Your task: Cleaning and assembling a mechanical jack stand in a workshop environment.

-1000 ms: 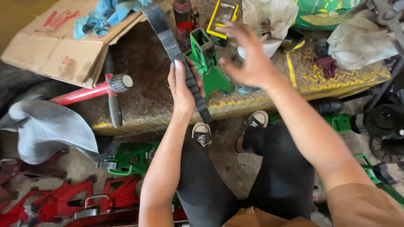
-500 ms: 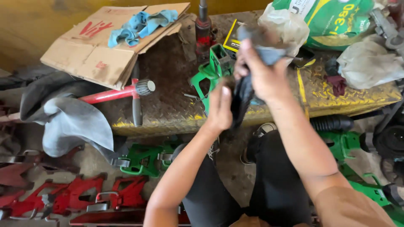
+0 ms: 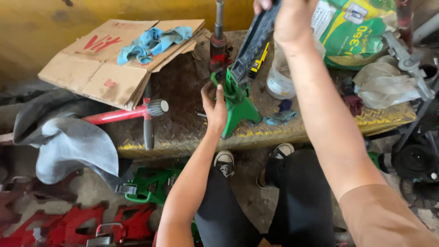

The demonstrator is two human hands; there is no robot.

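The left hand (image 3: 214,107) rests against the side of a green jack stand base (image 3: 238,103) that stands upright on the worn metal bench (image 3: 183,123), thumb raised and fingers wrapped onto the near side of the base, so its grip is closed loosely on the green metal. The right hand (image 3: 288,18) is raised at the top edge of the view, its grip clenched around the upper end of a dark grey ratchet bar (image 3: 254,39); the bar slopes down and to the left, and its lower end sits in the top of the green base. Just behind the base stands a dark bottle jack (image 3: 218,43) with a red band, and a yellow and black tool (image 3: 258,59) lies beside the bar. A clear plastic jar (image 3: 279,80) stands just right of the base, with a blue rag (image 3: 280,116) near its foot. To the left on the bench lie a red-handled mallet (image 3: 123,113) and a flattened cardboard box (image 3: 109,64) carrying a light blue cloth (image 3: 151,41). A green and yellow sack (image 3: 356,32) sits at the back right. Red jack stands (image 3: 77,224) lie on the floor.
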